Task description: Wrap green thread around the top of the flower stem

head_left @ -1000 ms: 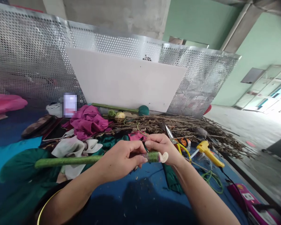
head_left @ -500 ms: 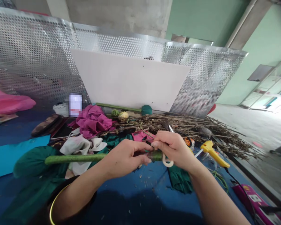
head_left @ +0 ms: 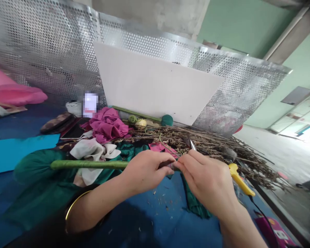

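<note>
My left hand point(head_left: 147, 170) is closed around a green-wrapped stem point(head_left: 90, 164), which lies sideways across the table. Gathered dark green fabric point(head_left: 32, 167) bunches at the stem's left end. At the other end, the fingertips of my right hand point(head_left: 208, 179) pinch close to my left fingertips. Scissors point(head_left: 192, 145) are tucked in that right hand, their metal blades pointing up and away; the handle is hidden now. What exactly the fingertips pinch is covered by the fingers. Dark green cloth point(head_left: 195, 203) lies beneath my right hand.
Dry branches point(head_left: 209, 139) spread behind my hands. A yellow glue gun point(head_left: 241, 181) lies to the right with its cord. Magenta cloth point(head_left: 108, 125) and white cloth point(head_left: 89, 151) are heaped left of centre. A white board point(head_left: 155, 84) leans against the perforated metal screen point(head_left: 250, 86).
My right hand has turned over the stem's end, so its back now faces me and the white scissor ring is hidden. The left hand keeps its hold. The whole view has shifted and tilted slightly.
</note>
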Tool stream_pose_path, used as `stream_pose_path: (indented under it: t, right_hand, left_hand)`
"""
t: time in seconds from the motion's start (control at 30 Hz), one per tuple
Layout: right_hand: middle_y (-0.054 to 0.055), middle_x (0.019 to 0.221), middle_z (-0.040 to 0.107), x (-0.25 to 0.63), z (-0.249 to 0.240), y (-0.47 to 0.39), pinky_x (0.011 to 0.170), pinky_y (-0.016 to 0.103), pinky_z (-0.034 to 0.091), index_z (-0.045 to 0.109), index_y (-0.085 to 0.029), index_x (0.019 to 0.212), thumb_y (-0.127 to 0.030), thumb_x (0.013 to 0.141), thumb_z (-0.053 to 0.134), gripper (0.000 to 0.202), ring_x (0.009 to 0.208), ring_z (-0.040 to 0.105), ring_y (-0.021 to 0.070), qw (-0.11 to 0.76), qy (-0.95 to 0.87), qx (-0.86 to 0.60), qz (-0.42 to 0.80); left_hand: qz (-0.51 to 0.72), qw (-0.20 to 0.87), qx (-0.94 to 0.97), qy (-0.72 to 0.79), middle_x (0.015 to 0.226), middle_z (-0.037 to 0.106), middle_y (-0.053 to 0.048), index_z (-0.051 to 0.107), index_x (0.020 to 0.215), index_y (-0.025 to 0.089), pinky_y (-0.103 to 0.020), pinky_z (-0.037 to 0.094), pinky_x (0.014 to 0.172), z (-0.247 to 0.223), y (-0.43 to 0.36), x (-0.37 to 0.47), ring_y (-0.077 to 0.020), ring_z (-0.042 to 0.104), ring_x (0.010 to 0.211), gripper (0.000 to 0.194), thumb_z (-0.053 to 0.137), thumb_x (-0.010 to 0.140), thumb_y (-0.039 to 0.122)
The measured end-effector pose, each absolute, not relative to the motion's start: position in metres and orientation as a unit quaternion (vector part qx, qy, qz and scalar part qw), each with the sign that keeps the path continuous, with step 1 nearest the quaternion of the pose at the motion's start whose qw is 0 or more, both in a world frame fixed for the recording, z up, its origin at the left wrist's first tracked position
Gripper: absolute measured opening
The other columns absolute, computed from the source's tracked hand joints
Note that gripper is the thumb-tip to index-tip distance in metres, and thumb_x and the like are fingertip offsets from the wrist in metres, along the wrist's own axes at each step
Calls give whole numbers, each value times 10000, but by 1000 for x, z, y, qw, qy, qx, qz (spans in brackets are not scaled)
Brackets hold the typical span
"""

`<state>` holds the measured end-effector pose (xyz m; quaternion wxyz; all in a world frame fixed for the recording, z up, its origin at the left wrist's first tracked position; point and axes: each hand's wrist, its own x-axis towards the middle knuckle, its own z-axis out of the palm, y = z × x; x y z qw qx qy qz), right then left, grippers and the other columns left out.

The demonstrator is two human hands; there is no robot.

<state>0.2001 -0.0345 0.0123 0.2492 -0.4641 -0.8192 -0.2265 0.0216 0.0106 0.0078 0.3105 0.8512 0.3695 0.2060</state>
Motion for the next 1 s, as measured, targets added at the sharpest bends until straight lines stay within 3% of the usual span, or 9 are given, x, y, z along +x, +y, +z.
stream_pose_path:
  t: [0.17,0.3,0.43,0.57,0.7,0.83,1.0]
  right_hand:
    - [-5,545,469,181,6,-46,515,326,215,536,-209,638,-249,965,462,337,501,421,136,235,-762,-465,-384]
    - [17,585,554,174,0,-54,496,334,221,590,-202,733,-221,921,519,201,515,486,149,237,-740,-492,-393]
    - [51,719,691,171,-11,-56,462,308,309,629,-191,899,-240,909,533,109,464,528,144,272,-728,-507,-372]
    - [79,773,723,167,-18,-56,483,280,398,619,-174,944,-234,928,487,146,493,594,155,322,-727,-515,-321]
    - [87,791,710,163,-22,-55,495,254,426,591,-179,946,-214,943,453,142,530,619,157,395,-739,-502,-213]
    - [62,764,680,158,-22,-52,532,243,437,576,-206,926,-148,928,452,137,567,612,154,472,-736,-471,-113]
    - [28,731,640,153,-27,-48,598,246,458,613,-225,894,-162,919,477,151,643,596,157,553,-699,-453,6]
  left_hand:
    - [262,282,846,368,962,725,5,686,1068,248,-242,410,697,13,13,14,-191,630,839,250,558,854,238]
    - [275,278,845,366,1018,723,1,675,1105,264,-267,422,771,20,12,7,-211,636,918,274,536,870,246]
    - [293,273,835,378,1022,722,-1,661,1137,283,-273,417,758,26,12,1,-218,635,926,283,543,881,308]
    - [277,303,817,405,861,714,-13,676,1040,243,-258,400,632,35,11,-6,-200,622,764,247,567,854,363]
    - [278,338,804,402,798,682,12,647,935,222,-234,377,582,40,10,-11,-176,593,713,196,665,750,283]
    - [286,323,813,392,730,660,28,647,879,225,-232,344,555,38,9,-14,-147,559,637,105,623,799,289]
    - [265,303,831,383,730,660,14,680,914,224,-235,344,563,39,10,-14,-153,566,656,166,582,842,338]
